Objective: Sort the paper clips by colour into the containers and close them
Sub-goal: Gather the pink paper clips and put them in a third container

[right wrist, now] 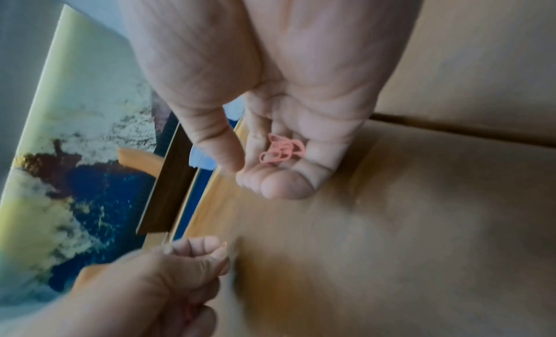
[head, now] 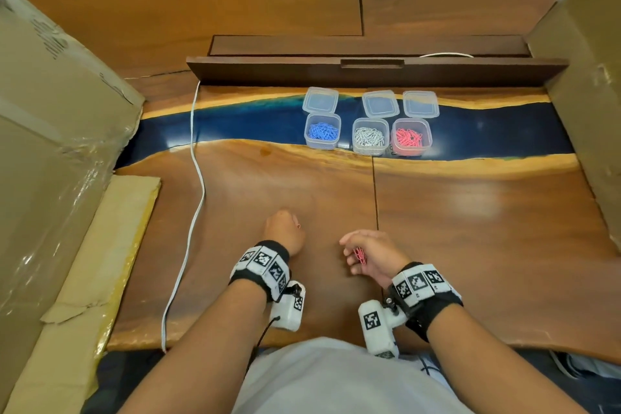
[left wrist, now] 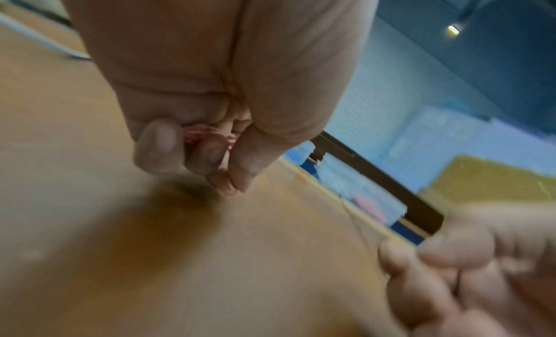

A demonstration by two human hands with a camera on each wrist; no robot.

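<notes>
Resting pink clips (right wrist: 281, 149) inside right grip (right wrist: 270, 118)

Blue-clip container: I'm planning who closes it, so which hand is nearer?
Left. The left hand sits near and slightly left of the blue-clip container; the right hand lies further back and to its right, cupping pink clips.
</notes>
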